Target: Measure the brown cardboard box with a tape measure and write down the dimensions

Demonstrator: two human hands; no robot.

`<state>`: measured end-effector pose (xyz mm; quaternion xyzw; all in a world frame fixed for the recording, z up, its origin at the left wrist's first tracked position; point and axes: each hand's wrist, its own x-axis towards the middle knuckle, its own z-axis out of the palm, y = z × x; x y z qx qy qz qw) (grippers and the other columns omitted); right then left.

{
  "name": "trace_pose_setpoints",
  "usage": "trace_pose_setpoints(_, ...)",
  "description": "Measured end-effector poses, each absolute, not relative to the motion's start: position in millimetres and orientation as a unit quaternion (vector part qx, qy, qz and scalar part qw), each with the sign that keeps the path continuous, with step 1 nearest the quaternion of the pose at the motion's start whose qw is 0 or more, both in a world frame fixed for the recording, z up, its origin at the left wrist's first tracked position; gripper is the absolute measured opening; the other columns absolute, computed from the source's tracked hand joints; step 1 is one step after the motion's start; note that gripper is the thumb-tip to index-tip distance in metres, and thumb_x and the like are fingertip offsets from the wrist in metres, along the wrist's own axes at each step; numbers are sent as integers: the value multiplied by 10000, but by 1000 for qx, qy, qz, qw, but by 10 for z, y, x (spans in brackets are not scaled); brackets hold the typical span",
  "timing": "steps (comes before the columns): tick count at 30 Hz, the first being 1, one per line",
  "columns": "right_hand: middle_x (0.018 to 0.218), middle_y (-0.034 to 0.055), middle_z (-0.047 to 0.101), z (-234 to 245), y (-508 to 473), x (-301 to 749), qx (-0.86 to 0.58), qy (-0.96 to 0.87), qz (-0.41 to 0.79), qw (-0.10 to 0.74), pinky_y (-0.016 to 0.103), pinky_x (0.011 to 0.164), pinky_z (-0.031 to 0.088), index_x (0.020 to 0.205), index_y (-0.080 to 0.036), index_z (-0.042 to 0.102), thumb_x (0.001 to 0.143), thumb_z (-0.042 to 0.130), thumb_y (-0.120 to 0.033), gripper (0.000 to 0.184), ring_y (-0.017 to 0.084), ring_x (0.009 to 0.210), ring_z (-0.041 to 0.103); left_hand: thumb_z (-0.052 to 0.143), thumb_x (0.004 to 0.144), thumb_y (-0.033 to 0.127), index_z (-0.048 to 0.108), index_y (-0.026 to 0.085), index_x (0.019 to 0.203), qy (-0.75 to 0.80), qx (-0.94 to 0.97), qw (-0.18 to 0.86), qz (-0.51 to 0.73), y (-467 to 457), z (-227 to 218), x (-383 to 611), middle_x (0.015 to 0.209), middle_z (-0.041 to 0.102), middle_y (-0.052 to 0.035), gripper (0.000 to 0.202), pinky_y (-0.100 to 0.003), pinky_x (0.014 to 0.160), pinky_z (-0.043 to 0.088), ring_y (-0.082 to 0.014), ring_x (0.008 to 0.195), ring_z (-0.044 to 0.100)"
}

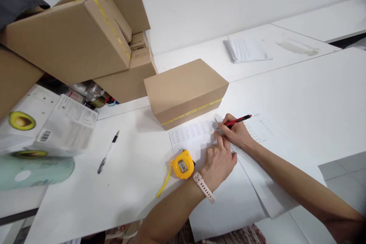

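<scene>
My right hand is closed around a red and black pen, its tip end low over a paper sheet with rows of handwritten figures. Flat on that paper rests my left hand, with a pale pink wristband, fingers partly bent and reaching to the right fingertips. No object shows in it. Just left of this wrist lies a yellow tape measure with a short length of tape out. Behind the paper stands a closed brown cardboard box with yellow tape along its side.
Several larger cardboard boxes are stacked at the back left. White cartons with avocado pictures and a green bottle-like package sit at the left. A capped clear pen lies on the white table. Papers lie near the wall.
</scene>
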<state>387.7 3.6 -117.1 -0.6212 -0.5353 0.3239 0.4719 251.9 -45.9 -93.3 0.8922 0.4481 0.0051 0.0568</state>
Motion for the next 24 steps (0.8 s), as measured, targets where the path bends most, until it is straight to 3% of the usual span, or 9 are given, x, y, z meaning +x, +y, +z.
trace_pose_setpoints(24,589,-53,419,-1192,39,3895,-629,-538,298,475,287,541,309,679,-229,456,819,619,-249,216,122,569,389,565,954,428,431,24,1468,447,890,83,16,-447,-951,2522,1508,437,-297,666,-346,680,609,-239,802,728)
